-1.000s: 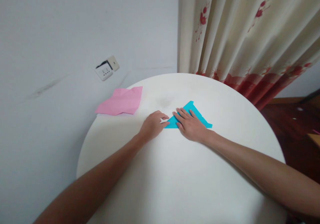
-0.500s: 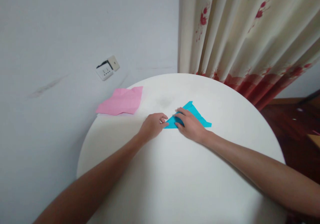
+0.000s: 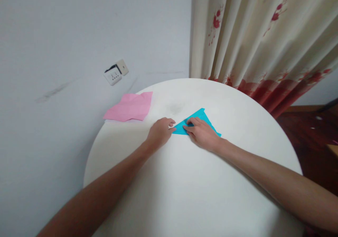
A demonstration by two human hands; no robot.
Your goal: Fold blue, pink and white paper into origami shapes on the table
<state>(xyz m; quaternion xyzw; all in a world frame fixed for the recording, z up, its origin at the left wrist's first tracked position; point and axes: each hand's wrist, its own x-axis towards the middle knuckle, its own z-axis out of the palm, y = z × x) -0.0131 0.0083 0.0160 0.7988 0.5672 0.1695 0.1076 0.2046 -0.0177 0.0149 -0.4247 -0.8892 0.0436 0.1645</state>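
Note:
A blue paper triangle (image 3: 200,117) lies folded flat on the round white table (image 3: 190,180). My right hand (image 3: 202,134) rests on top of it, fingers curled and pressing near its left half. My left hand (image 3: 160,131) sits beside the triangle's left tip, fingertips pinching or pressing that corner. A creased pink sheet of paper (image 3: 130,106) lies apart at the table's far left edge, untouched.
A grey wall with a loose white socket (image 3: 115,74) stands behind the table on the left. A cream curtain with red flowers (image 3: 258,39) hangs at the back right. Dark wooden floor (image 3: 311,131) shows to the right.
My right hand's fingers went from flat on the blue paper to curled, sliding left toward the tip. The left hand stayed by the corner. The view shifted slightly.

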